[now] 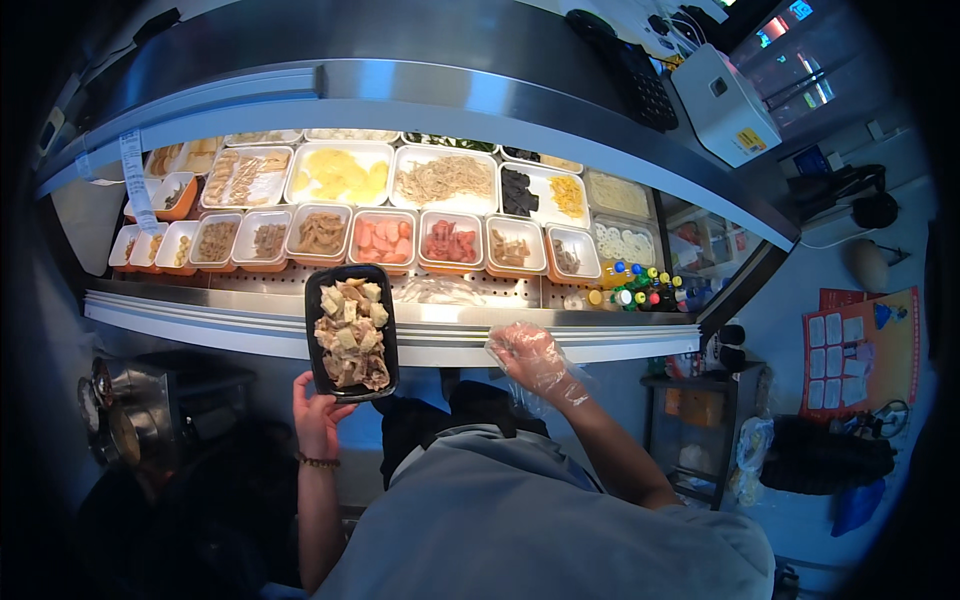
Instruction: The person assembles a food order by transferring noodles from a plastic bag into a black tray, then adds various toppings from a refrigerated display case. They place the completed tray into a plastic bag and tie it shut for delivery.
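Note:
My left hand [320, 415] grips the lower end of a long black plastic tray [313, 345]. Chopped pieces of pale and brownish food [351, 335], which look like meat, fill the tray. It is held over the front edge of a lit display case. To the right, my right hand [532, 357] wears a loose clear plastic glove and is at the case's front rail. Its fingers are curled in, and whatever may be inside them is hidden.
Inside the display case, white containers hold sliced foods, including pink slices [382, 240] and yellow slices [340, 175]. Small bottles [650, 290] cluster at its right end. Metal pots [125, 435] stand low at left. A dark shelf rack [705, 420] is at right. A black telephone [640, 85] sits on top.

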Demonstrator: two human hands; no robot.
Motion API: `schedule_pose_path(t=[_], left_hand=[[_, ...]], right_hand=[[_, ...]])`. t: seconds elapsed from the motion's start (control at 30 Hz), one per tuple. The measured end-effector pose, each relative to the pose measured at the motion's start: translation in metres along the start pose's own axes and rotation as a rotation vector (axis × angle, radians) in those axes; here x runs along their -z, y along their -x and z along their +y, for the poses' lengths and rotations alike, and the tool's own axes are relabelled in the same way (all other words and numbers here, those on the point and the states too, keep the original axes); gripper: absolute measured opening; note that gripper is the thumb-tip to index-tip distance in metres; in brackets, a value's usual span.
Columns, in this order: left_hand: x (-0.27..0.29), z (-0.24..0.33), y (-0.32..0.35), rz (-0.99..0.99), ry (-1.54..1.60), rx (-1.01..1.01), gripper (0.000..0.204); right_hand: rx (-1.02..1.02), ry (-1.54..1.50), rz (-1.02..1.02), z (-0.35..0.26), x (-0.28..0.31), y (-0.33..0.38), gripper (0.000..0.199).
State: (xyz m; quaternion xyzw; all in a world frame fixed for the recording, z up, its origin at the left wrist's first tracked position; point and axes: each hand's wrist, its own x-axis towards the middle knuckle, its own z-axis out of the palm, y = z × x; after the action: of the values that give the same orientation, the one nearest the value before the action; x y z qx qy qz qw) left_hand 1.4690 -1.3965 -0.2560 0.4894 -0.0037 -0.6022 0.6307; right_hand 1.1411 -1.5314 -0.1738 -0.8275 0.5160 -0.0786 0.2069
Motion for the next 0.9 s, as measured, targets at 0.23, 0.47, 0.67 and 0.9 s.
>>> schedule_pose_path(t=[0.23, 0.47, 0.67, 0.9], left_hand=[[-0.039, -0.021, 0.008, 0.095, -0.047, -0.06, 0.049], [-0.117, -0.12, 0.017, 0.224, 0.111, -0.153, 0.05], [-0.182, -0.175, 0.018, 0.262, 0.302, -0.118, 0.044], [-0.192, -0.18, 0.025, 0.345, 0.218, -0.109, 0.05]], right_hand=[[0.085, -0.005, 0.075, 0.083, 0.039, -0.031, 0.015], [0.283, 0.049, -0.153, 0.201, 0.052, -0.078, 0.013], [0.199, -0.045, -0.285, 0.227, 0.069, -0.097, 0.012], [0.394, -0.094, -0.425, 0.231, 0.031, -0.117, 0.012]])
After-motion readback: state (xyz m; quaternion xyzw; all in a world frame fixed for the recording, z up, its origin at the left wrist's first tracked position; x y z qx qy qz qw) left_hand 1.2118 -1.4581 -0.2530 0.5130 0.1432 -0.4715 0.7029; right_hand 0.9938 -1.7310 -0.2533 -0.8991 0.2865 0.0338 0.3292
